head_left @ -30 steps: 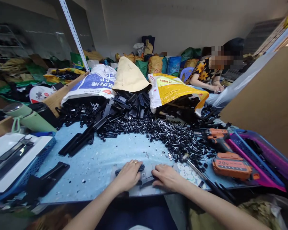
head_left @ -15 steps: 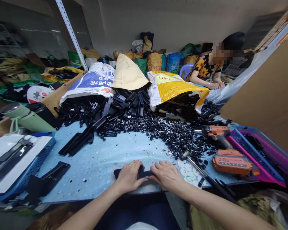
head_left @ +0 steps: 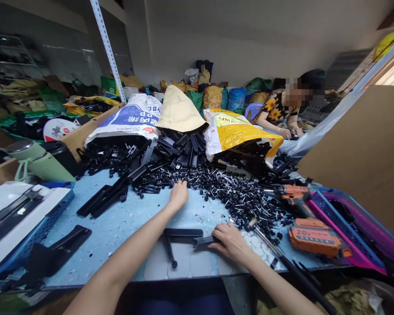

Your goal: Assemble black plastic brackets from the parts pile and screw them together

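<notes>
My left hand (head_left: 179, 194) reaches to the near edge of a heap of small black parts and pins (head_left: 210, 175). Its fingers are closed at the heap, and whatever they pinch is too small to name. My right hand (head_left: 231, 240) rests low over the table, its fingers curled on the end of a black plastic piece with a notched tip (head_left: 203, 241). Just left of that piece, a long black plastic bar (head_left: 184, 232) lies flat on the table. From its left end a shorter black arm with a round end (head_left: 170, 253) angles toward me.
A cordless drill (head_left: 310, 223) and a long-shafted hammer-like tool (head_left: 265, 236) lie at right, beside a pink and blue basket (head_left: 351, 236). Sacks (head_left: 243, 131) spill parts at the back. A blue basket (head_left: 55, 218) and green bottle (head_left: 39, 162) stand left. A co-worker (head_left: 279, 113) sits beyond.
My left hand has let go of the black bar and moved forward to the heap. My right hand stays close by, on a black piece. The view has shifted slightly.
</notes>
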Demonstrator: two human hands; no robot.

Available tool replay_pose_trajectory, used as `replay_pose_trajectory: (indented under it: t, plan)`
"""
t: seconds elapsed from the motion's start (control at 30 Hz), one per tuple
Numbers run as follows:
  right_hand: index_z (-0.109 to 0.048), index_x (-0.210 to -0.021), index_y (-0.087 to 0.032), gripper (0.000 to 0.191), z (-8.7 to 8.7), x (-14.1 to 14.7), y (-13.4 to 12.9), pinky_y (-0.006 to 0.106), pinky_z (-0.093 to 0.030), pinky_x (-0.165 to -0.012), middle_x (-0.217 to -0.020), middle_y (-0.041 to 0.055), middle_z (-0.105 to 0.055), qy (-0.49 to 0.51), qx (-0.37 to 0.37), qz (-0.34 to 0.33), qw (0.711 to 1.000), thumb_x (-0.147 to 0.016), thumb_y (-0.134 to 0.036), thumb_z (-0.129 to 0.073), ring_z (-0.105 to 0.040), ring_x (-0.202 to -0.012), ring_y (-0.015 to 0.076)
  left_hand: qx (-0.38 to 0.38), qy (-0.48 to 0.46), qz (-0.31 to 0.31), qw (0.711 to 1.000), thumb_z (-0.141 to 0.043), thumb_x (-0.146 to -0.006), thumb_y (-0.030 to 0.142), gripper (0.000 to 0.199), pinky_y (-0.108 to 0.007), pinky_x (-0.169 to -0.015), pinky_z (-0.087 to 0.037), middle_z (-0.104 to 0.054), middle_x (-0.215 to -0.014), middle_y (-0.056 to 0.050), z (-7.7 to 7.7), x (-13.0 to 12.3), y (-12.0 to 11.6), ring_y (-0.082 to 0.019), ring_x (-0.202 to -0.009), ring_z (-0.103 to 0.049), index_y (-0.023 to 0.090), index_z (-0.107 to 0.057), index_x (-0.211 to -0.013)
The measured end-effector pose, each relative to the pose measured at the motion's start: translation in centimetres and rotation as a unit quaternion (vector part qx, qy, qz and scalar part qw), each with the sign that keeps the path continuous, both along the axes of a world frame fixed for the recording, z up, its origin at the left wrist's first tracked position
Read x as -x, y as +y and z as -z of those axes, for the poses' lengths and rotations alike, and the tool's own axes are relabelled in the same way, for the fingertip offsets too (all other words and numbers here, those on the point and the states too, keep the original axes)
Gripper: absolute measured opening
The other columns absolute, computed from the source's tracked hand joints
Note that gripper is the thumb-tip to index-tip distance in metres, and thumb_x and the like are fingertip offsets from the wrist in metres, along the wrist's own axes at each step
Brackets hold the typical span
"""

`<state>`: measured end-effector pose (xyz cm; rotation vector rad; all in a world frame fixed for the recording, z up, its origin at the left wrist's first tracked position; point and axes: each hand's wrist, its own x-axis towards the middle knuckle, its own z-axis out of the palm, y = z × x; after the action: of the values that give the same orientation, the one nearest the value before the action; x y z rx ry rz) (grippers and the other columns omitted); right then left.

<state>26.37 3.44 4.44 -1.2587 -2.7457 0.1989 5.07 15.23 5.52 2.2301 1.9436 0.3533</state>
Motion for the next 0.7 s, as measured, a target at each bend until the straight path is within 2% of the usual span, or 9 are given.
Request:
replay_pose_trajectory:
  t: [0.07,0.13,0.23,0.3,0.4,0.47,0.57,0.7]
  plan:
    - [-0.056,-0.085,-0.020,0.036,0.2,0.1,0.1,0.030,-0.033,-0.072,-0.084,0.0032,-0.057,0.018,0.018,0.008,1.000,-0.084,-0.052,-0.039,-0.050,-0.080,0.0177,0.001,0.005,-0.024,1.000,-0.041,-0.087,0.023,0.027,-0.040,-0.082,-0.042,-0.054,-0.107,-0.015,0.6,-0.5,2.7,-0.023,-0.100,-0.051,0.008,-0.051,-0.107]
    - [-0.056,-0.091,-0.021,0.034,-0.1,0.6,1.3,0.029,-0.035,-0.072,-0.086,0.0034,-0.057,0.025,0.021,0.027,0.999,-0.086,-0.049,-0.036,-0.051,-0.083,0.0175,0.003,0.006,-0.030,1.000,-0.047,-0.085,0.028,0.028,-0.040,-0.080,-0.045,-0.053,-0.107,-0.010,1.3,-1.2,3.8,-0.020,-0.096,-0.053,0.012,-0.051,-0.107]
    - [-0.053,-0.101,-0.020,0.027,-0.8,2.1,5.5,0.027,-0.036,-0.072,-0.095,0.0062,-0.056,-0.029,-0.039,0.116,0.992,-0.091,-0.036,-0.034,-0.050,-0.089,0.0180,-0.001,0.002,-0.029,1.000,-0.049,-0.083,0.032,0.031,-0.039,-0.078,-0.046,-0.053,-0.108,-0.007,1.9,-1.9,3.6,-0.018,-0.092,-0.054,0.014,-0.050,-0.108]
    - [-0.052,-0.104,-0.018,0.023,-1.2,3.2,8.9,0.028,-0.036,-0.072,-0.099,0.0084,-0.055,-0.071,-0.075,0.164,0.981,-0.090,-0.025,-0.036,-0.048,-0.093,0.0200,-0.008,-0.004,-0.026,1.000,-0.047,-0.085,0.027,0.022,-0.036,-0.077,-0.046,-0.056,-0.102,-0.008,1.6,-1.6,2.6,-0.017,-0.090,-0.055,0.013,-0.054,-0.100]
    - [-0.056,-0.096,-0.017,0.021,-1.2,4.4,12.6,0.029,-0.036,-0.071,-0.097,0.0096,-0.056,-0.092,-0.075,0.163,0.979,-0.085,-0.012,-0.039,-0.048,-0.093,0.0214,-0.025,-0.021,-0.021,0.999,-0.040,-0.086,0.016,0.020,-0.030,-0.075,-0.043,-0.058,-0.094,-0.010,0.4,0.5,0.0,-0.018,-0.086,-0.057,0.013,-0.059,-0.087]
    - [-0.058,-0.090,-0.016,0.020,-1.0,4.4,13.4,0.028,-0.035,-0.070,-0.093,0.0100,-0.057,-0.098,-0.069,0.152,0.981,-0.082,-0.009,-0.041,-0.050,-0.089,0.0210,-0.037,-0.039,-0.020,0.998,-0.039,-0.085,0.016,0.021,-0.028,-0.074,-0.043,-0.058,-0.093,-0.010,-0.6,2.8,-2.8,-0.018,-0.086,-0.057,0.014,-0.059,-0.089]
    - [-0.057,-0.093,-0.015,0.020,-0.7,3.7,13.0,0.028,-0.035,-0.071,-0.093,0.0110,-0.056,-0.099,-0.065,0.146,0.982,-0.081,-0.009,-0.042,-0.050,-0.087,0.0207,-0.040,-0.076,-0.011,0.996,-0.040,-0.085,0.019,0.019,-0.027,-0.072,-0.042,-0.060,-0.087,-0.006,-1.5,6.2,-7.5,-0.016,-0.083,-0.056,0.015,-0.057,-0.089]
    - [-0.056,-0.094,-0.017,0.021,-0.6,2.7,11.7,0.026,-0.034,-0.071,-0.094,0.0093,-0.056,-0.092,-0.054,0.135,0.985,-0.080,-0.009,-0.043,-0.051,-0.087,0.0191,0.003,-0.157,0.036,0.987,-0.040,-0.084,0.020,0.019,-0.026,-0.069,-0.042,-0.060,-0.076,-0.003,-1.2,8.7,-12.4,-0.015,-0.074,-0.056,0.017,-0.058,-0.079]
